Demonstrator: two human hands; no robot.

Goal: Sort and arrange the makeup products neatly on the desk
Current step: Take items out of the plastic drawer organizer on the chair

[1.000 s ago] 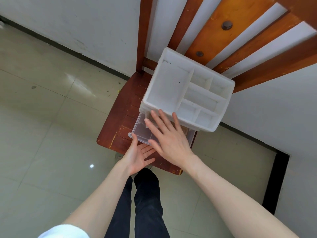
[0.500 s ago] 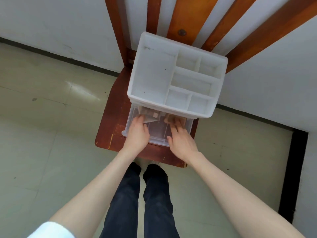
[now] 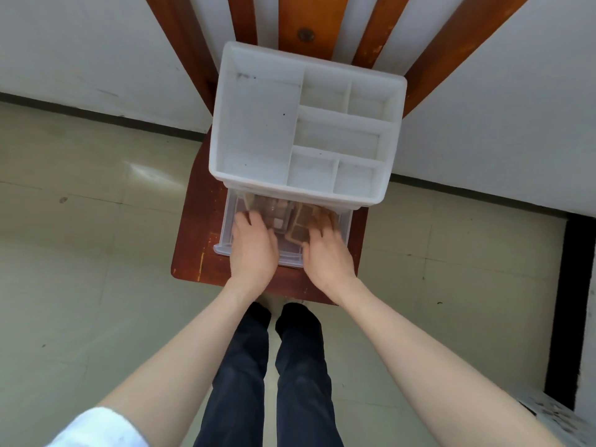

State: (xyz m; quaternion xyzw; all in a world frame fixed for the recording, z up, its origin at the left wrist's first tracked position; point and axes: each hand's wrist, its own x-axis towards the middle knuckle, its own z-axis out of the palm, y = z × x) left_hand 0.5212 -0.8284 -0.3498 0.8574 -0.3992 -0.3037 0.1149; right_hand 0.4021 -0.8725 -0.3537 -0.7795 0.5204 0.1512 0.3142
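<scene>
A white organiser [image 3: 258, 130] with several empty top compartments stands on a wooden chair seat [image 3: 193, 253]. Its clear drawer [image 3: 225, 233] is pulled out toward me. Inside lie a clear makeup palette with pale pans [image 3: 274, 211] and a brown palette [image 3: 301, 222], both blurred. My left hand [image 3: 254, 246] reaches into the drawer's left half, fingers curled down beside the clear palette; what they hold is hidden. My right hand [image 3: 327, 253] is in the right half, its fingers curled over the tilted brown palette.
The chair back's wooden slats [image 3: 306, 24] rise behind the organiser against a white wall. A pale tiled floor [image 3: 80, 253] surrounds the chair. My dark trouser legs [image 3: 267, 366] are just in front of the seat. A white patterned object [image 3: 561, 417] shows at the lower right corner.
Both hands moved from the drawer's front edge into the drawer. The brown palette now sits tilted under my right fingers. The view shifted to centre the organiser.
</scene>
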